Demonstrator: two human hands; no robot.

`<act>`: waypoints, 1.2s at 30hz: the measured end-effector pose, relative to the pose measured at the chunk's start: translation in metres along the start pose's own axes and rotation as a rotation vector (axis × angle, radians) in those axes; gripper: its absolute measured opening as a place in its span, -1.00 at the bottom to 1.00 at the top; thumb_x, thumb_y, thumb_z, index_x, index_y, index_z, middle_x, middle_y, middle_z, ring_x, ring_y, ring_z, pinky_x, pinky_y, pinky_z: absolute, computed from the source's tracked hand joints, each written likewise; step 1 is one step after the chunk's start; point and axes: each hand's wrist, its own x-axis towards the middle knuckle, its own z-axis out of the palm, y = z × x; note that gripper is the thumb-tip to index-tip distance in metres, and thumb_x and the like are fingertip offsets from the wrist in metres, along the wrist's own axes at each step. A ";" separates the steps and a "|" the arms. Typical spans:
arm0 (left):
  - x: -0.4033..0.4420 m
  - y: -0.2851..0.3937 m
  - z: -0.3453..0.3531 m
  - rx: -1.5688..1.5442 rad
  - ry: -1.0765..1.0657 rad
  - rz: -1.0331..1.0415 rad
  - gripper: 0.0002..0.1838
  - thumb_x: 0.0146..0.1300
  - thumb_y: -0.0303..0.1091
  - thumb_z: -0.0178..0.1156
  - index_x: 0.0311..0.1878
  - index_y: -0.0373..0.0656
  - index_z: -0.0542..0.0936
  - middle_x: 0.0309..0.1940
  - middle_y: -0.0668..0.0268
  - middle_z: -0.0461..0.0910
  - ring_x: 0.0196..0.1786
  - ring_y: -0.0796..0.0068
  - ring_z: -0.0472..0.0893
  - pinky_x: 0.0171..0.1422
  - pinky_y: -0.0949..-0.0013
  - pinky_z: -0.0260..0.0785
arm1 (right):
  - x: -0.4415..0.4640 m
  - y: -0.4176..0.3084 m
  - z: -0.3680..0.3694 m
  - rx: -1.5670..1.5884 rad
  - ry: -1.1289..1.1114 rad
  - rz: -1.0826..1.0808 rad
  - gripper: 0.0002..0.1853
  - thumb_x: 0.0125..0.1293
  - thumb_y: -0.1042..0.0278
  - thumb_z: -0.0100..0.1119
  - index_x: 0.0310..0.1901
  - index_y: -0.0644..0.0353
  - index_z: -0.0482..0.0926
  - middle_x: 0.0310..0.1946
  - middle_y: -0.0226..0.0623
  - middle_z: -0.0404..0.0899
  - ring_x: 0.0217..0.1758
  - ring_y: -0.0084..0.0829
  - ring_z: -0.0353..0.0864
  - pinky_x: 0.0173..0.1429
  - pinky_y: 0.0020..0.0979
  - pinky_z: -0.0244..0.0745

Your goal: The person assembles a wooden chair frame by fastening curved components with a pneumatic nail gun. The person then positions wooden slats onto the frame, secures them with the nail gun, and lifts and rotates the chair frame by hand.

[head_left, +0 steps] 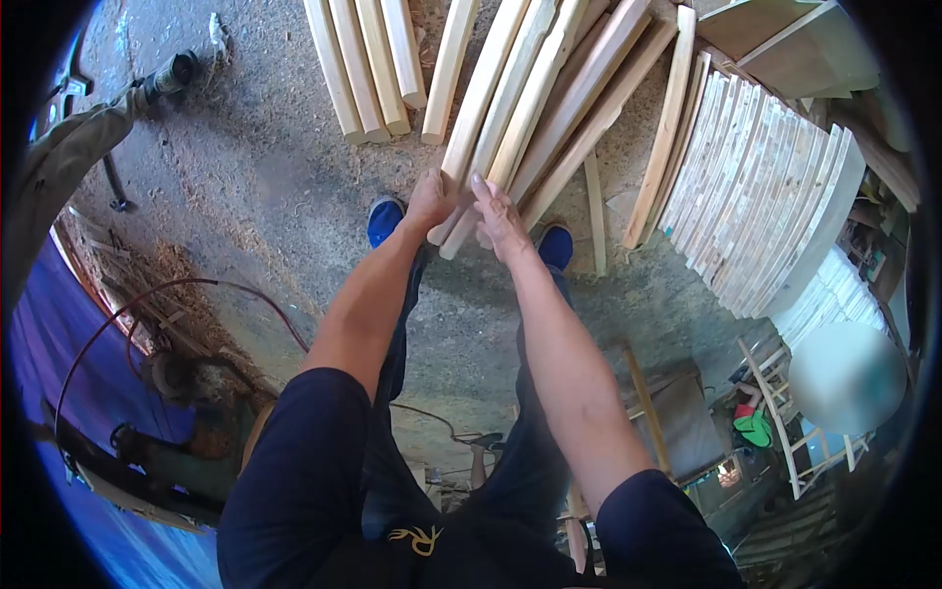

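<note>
Several pale wooden bars [483, 108] run away from me, their near ends between my two hands. My left hand [432, 201] is closed around the near end of the leftmost bar in this bunch. On the other side, my right hand [502, 218] grips the near ends, its thumb pointing forward along the wood; some of its fingers are hidden behind it. A thicker, browner bar [586, 93] and a notched bar [618, 118] lie just right of my right hand, slanting away.
More bars [363, 69] lie ahead on the stained concrete floor [294, 128]. On the right stands a long stack of wooden strips [751, 187]. A hose [177, 283] curves past machinery at left, near wood shavings [177, 265]. A person in red and green [753, 424] is behind right.
</note>
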 end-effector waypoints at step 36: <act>-0.145 0.171 -0.164 -0.717 -0.016 0.033 -0.24 0.07 -0.34 0.57 0.34 -0.26 0.45 -0.14 0.18 0.68 -0.24 0.42 0.70 -0.23 0.31 0.60 | -0.282 -0.043 -0.062 -0.323 0.117 -0.212 -0.27 0.18 0.14 0.50 0.30 0.35 0.45 -0.09 -0.09 0.68 -0.18 -0.33 0.69 -0.06 -0.29 0.61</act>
